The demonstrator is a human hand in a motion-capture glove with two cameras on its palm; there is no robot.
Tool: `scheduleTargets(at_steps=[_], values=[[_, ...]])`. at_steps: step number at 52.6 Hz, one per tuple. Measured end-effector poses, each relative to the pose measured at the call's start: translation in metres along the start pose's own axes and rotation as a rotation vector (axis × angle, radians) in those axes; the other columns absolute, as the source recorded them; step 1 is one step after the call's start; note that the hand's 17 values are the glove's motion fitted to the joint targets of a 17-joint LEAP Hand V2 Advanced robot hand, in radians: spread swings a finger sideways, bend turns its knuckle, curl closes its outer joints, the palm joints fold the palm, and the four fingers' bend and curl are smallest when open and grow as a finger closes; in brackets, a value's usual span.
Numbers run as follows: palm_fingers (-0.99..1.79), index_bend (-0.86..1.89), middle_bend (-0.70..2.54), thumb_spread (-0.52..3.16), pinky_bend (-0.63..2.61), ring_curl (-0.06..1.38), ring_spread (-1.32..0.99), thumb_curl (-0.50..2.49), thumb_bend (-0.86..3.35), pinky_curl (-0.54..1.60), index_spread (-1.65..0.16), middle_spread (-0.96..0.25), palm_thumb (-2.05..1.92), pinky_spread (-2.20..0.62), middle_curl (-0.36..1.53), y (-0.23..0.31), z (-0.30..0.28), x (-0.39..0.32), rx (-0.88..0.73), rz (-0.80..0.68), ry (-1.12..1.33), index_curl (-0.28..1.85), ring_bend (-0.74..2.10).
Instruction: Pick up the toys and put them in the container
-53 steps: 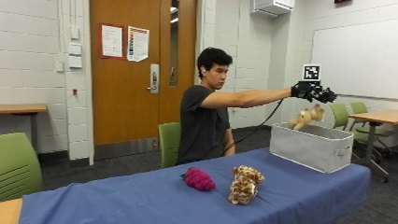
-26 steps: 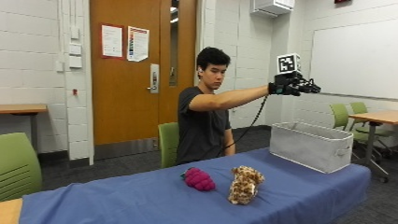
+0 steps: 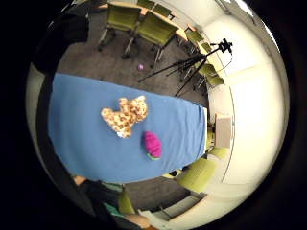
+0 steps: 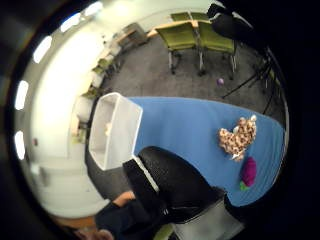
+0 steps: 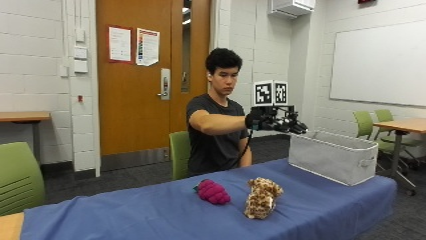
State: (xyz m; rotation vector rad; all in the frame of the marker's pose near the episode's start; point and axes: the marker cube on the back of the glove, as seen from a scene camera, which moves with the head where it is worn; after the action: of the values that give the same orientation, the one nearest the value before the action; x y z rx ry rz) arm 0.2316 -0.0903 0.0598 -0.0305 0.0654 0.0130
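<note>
Outside view: my gloved right hand hangs in the air between the grey fabric bin and two toys left on the blue counter.

My grip holds nothing; whether the fingers are straight or curled I cannot tell from here. The spotted giraffe plush and the pink berry plush lie near each other on the counter, below my hand and off to the side away from the bin. The giraffe is the nearer of the two, its long axis running toward the counter's front edge. My judgement is that the next reach goes down and away from the bin. In the thumb side palm view a pale toy already lies inside the bin. No writing on the toys or bin is readable.
</note>
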Motion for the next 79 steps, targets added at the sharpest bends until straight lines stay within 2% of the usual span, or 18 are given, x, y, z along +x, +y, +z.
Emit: scheduleTargets(at_steps=[13, 30, 36, 44, 49, 55, 59, 65, 69, 71, 75, 78, 79], values=[[-0.01, 0.21, 0.27, 1.01, 0.69, 0.27, -0.35, 0.19, -0.1, 0.29, -0.33, -0.16, -0.14, -0.14, 0.46, -0.006, 0.094, 0.06, -0.109, 0.08, -0.036, 0.5, 0.43], [-0.05, 0.24, 0.17, 0.95, 0.63, 0.24, -0.33, 0.15, -0.11, 0.3, -0.35, -0.17, -0.16, -0.05, 0.43, 0.0, 0.184, 0.087, -0.228, 0.127, -0.065, 0.51, 0.23], [-0.17, 0.28, 0.05, 0.91, 0.76, 0.2, -0.25, 0.15, -0.12, 0.34, -0.36, -0.15, -0.17, -0.02, 0.36, 0.008, 0.208, 0.088, -0.298, 0.13, -0.074, 0.52, 0.09], [-0.24, 0.29, 0.04, 0.85, 0.98, 0.15, -0.16, 0.15, -0.12, 0.4, -0.37, -0.11, -0.16, 0.02, 0.28, 0.016, 0.217, 0.089, -0.324, 0.14, -0.104, 0.52, 0.07], [-0.16, 0.46, 0.01, 0.83, 1.05, 0.13, -0.11, 0.17, -0.1, 0.42, -0.39, -0.08, -0.13, 0.02, 0.22, 0.023, 0.217, 0.087, -0.345, 0.132, -0.1, 0.56, 0.1], [-0.02, 0.77, 0.06, 0.81, 0.99, 0.14, -0.08, 0.18, -0.08, 0.4, -0.39, -0.05, -0.09, 0.0, 0.17, 0.032, 0.216, 0.084, -0.375, 0.108, -0.071, 0.64, 0.19], [-0.07, 0.83, 0.06, 0.8, 1.02, 0.15, -0.08, 0.19, -0.09, 0.41, -0.38, -0.05, -0.11, 0.0, 0.15, 0.038, 0.214, 0.081, -0.39, 0.098, -0.049, 0.65, 0.18], [0.0, 0.9, 0.14, 0.86, 0.95, 0.18, -0.06, 0.23, -0.01, 0.38, -0.36, -0.04, 0.02, -0.02, 0.16, 0.043, 0.21, 0.073, -0.339, 0.108, -0.035, 0.69, 0.24], [0.27, 0.89, 0.22, 1.02, 0.83, 0.21, -0.12, 0.27, 0.1, 0.33, -0.35, -0.09, 0.21, -0.07, 0.19, 0.045, 0.206, 0.067, -0.275, 0.13, 0.008, 0.68, 0.44], [0.5, 0.83, 0.33, 1.06, 0.77, 0.24, -0.21, 0.31, 0.18, 0.3, -0.35, -0.14, 0.34, -0.12, 0.22, 0.045, 0.204, 0.065, -0.243, 0.138, 0.037, 0.65, 0.59], [0.76, 0.65, 0.5, 1.08, 0.82, 0.3, -0.32, 0.36, 0.24, 0.3, -0.34, -0.23, 0.46, -0.22, 0.28, 0.044, 0.202, 0.062, -0.179, 0.151, 0.056, 0.64, 0.76], [0.79, 0.58, 0.57, 1.06, 0.84, 0.33, -0.36, 0.4, 0.24, 0.32, -0.33, -0.27, 0.5, -0.27, 0.32, 0.044, 0.202, 0.06, -0.162, 0.16, 0.04, 0.65, 0.81], [0.95, 0.54, 0.68, 1.01, 0.85, 0.36, -0.38, 0.42, 0.27, 0.33, -0.33, -0.28, 0.55, -0.3, 0.36, 0.044, 0.202, 0.059, -0.163, 0.163, 0.029, 0.66, 0.86]])
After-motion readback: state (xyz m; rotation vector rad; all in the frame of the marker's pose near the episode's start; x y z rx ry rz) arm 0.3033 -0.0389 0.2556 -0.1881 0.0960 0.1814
